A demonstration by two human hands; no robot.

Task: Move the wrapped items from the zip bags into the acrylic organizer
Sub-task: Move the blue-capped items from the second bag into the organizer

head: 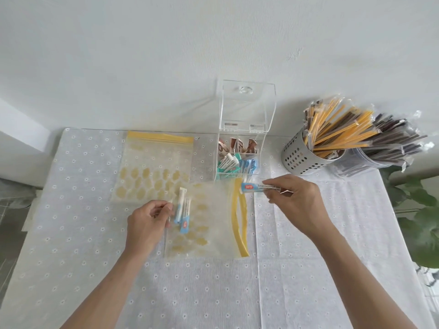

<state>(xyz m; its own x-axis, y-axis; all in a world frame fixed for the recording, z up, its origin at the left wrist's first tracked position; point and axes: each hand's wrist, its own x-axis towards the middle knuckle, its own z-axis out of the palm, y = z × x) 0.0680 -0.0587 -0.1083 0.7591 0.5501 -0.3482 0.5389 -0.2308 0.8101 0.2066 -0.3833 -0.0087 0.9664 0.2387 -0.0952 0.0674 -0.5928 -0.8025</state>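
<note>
On the worktop, covered with a flowered cloth, stands the organizer at the back, its lid up, with brown and blue packets inside. Right of it is a metal cup full of wrapped sticks. One flat bag lies left of the organizer. A second bag, its mouth open toward the right, lies nearer. The left hand has its grip pinching this bag's closed end, where two sachets remain. The right hand pinches one sachet just before the organizer.
</note>
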